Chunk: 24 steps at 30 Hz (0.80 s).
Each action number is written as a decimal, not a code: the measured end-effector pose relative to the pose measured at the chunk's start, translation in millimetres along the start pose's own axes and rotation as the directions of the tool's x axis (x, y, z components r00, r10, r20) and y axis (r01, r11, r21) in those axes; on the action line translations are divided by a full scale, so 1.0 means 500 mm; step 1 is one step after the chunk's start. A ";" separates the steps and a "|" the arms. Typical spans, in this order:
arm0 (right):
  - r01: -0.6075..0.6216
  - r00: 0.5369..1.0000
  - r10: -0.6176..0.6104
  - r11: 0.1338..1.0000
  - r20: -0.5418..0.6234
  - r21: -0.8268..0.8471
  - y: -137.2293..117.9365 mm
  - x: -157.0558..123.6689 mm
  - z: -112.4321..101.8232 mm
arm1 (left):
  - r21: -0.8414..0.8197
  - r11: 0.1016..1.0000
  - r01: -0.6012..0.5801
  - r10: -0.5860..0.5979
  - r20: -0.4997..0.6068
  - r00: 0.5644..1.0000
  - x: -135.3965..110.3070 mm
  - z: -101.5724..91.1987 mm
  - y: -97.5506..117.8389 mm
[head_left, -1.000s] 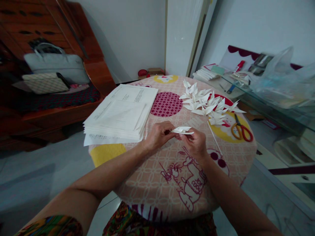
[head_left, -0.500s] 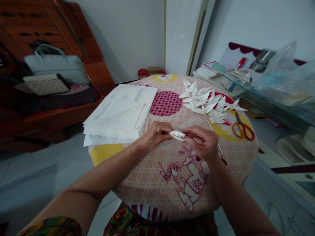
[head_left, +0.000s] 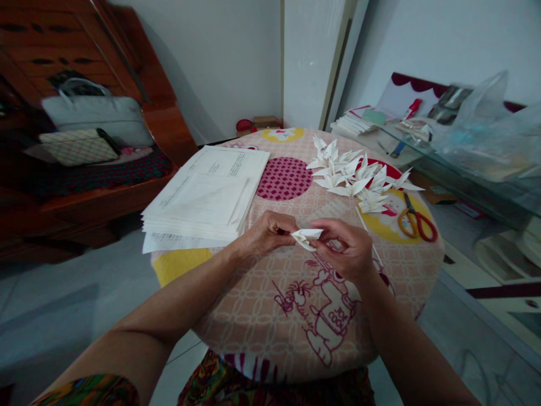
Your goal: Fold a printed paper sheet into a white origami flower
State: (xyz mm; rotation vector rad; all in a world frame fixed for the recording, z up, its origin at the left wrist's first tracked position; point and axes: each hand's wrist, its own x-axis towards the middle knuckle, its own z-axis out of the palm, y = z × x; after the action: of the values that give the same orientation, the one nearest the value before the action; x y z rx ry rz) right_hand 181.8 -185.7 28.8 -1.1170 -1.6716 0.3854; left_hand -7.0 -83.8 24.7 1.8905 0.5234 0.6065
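Observation:
Both my hands meet over the middle of a round table (head_left: 253,316) covered with a pink patterned cloth. My left hand (head_left: 268,232) pinches one end of a small folded white paper piece (head_left: 307,236). My right hand (head_left: 350,248) grips its other end, fingers curled around it. Beyond them, at the far right of the table, lies a pile of several finished folded paper pieces (head_left: 359,177). A thick stack of printed paper sheets (head_left: 207,194) rests at the table's left side.
Orange-handled scissors (head_left: 416,223) lie at the table's right edge, and a thin white stick (head_left: 364,223) lies beside my right hand. A wooden bench with bags (head_left: 93,118) stands left. A glass shelf with a plastic bag (head_left: 482,135) is at the right.
The paper piece has been folded shorter and more compact between my fingers. My right hand has shifted slightly right and turned; my left hand has stayed almost in place.

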 end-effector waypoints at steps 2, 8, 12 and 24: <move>0.001 1.000 -0.002 1.000 -0.026 -0.031 -0.007 -0.003 0.001 | 0.000 1.000 -0.018 0.018 0.009 1.000 -0.001 -0.004 -0.001; 0.223 0.970 -0.234 0.964 -0.066 -0.148 -0.015 -0.005 0.003 | 0.020 0.998 -0.060 0.060 0.003 0.998 -0.002 -0.010 0.007; 0.321 0.938 -0.343 0.914 -0.049 -0.247 -0.021 -0.007 0.000 | 0.060 0.997 -0.046 0.050 -0.071 0.996 -0.004 -0.008 0.016; 0.343 0.937 -0.349 0.919 0.004 -0.193 -0.017 0.000 -0.002 | 0.117 0.956 -0.270 0.278 -0.062 0.959 -0.002 -0.007 -0.012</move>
State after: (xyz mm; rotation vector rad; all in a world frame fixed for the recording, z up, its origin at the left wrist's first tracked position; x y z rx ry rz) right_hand 178.4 -190.5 35.3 -0.9304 -1.8658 -0.0202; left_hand -10.3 -79.6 20.1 2.0664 0.3498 0.8508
